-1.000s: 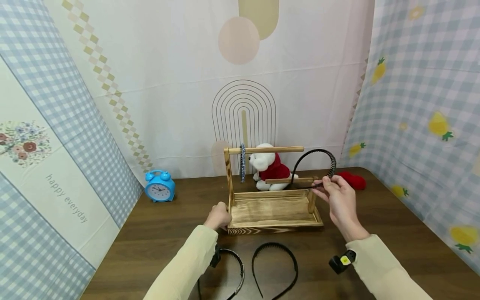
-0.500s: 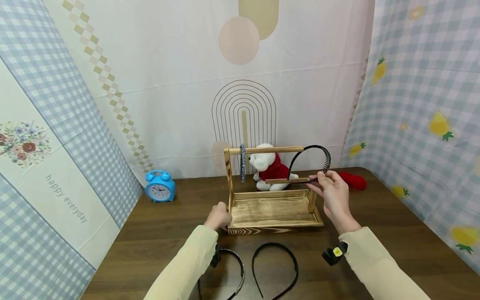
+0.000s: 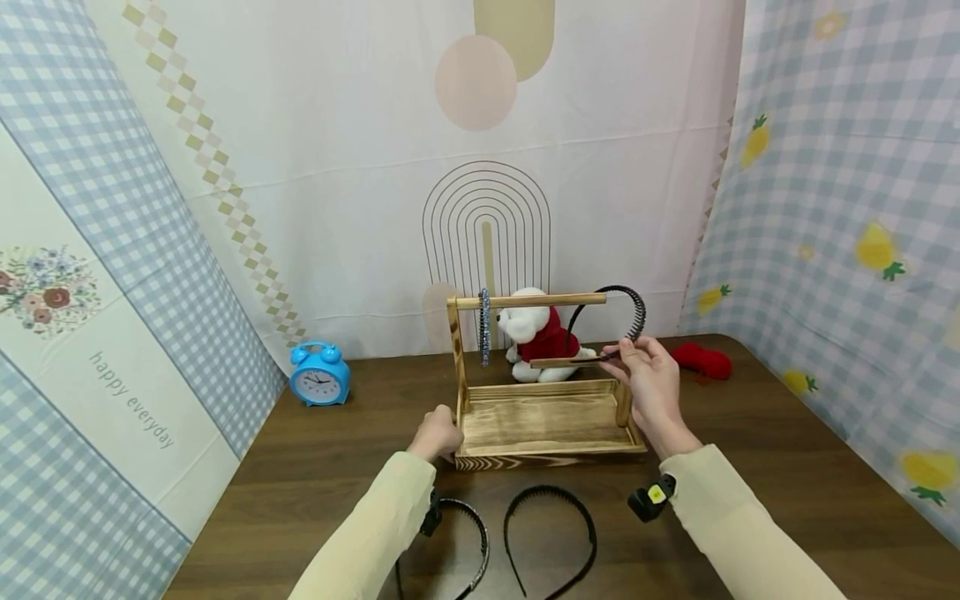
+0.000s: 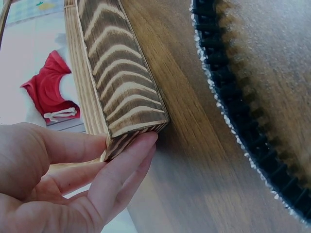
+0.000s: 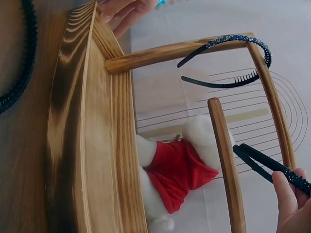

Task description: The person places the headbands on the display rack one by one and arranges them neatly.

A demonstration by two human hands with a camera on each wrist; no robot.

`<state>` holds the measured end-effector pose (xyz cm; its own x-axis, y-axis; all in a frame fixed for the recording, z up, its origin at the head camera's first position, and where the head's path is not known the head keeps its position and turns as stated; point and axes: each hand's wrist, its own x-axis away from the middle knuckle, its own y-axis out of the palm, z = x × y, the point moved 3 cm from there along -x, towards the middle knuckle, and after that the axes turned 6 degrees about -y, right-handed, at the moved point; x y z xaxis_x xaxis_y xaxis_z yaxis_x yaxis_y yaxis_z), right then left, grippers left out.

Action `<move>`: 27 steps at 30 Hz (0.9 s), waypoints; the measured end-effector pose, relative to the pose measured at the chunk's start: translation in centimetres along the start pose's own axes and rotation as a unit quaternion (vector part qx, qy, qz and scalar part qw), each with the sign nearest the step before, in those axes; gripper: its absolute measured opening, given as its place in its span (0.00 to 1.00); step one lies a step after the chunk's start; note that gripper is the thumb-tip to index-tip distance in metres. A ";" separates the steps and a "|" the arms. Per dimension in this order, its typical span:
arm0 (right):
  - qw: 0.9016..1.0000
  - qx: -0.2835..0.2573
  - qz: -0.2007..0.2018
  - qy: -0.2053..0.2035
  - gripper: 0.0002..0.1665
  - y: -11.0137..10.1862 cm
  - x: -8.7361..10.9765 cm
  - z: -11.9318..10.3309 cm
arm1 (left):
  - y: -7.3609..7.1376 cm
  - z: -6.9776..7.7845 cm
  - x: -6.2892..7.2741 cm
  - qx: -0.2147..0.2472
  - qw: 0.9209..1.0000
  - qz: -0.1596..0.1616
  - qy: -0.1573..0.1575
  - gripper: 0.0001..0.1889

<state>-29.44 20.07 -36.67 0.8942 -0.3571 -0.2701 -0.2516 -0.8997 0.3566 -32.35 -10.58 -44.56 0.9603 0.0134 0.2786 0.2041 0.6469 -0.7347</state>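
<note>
My left hand [image 3: 437, 433] pinches the front left corner of a wooden stand [image 3: 551, 459], thumb on one side and fingers on the other, as the left wrist view shows. A tray forms the stand's base, with an upper bar [image 3: 547, 300] and a shorter lower bar [image 3: 555, 362] above it. On the upper bar, toward the left, hangs a blue glittery headband [image 3: 485, 329]. My right hand [image 3: 651, 387] pinches a black toothed headband [image 3: 639, 312] by the stand's right side. In the right wrist view, its tips [image 5: 252, 158] lie close to the lower bar; contact is unclear.
Two more black headbands lie on the brown table: one [image 3: 484, 533] beside my left forearm, the other [image 3: 550, 490] before the stand. Behind the stand sits a white plush dog [image 3: 551, 337] in red. A blue alarm clock [image 3: 318, 379] stands left, a red item [image 3: 702, 360] right.
My right hand has moved left and slightly up with the black headband, bringing it nearer the ends of the bars. My left hand has stayed on the stand's corner.
</note>
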 end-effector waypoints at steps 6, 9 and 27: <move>1.000 -0.007 0.000 -0.009 0.12 0.5 0.0 0.5 | 0.1 0.1 0.0 -0.006 1.000 0.005 0.003 0.23; 1.000 -0.005 -0.005 -0.017 0.07 0.9 0.1 0.7 | 0.0 0.1 0.0 -0.003 1.000 0.005 0.003 0.23; 0.999 0.039 -0.035 -0.002 0.10 3.1 0.5 1.6 | -0.1 0.1 0.0 0.006 1.000 0.000 -0.002 0.22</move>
<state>-30.32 16.70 -37.10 0.9091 -0.2932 -0.2958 -0.2165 -0.9394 0.2658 -32.33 -10.57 -44.46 0.9597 0.0160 0.2804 0.2016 0.6561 -0.7273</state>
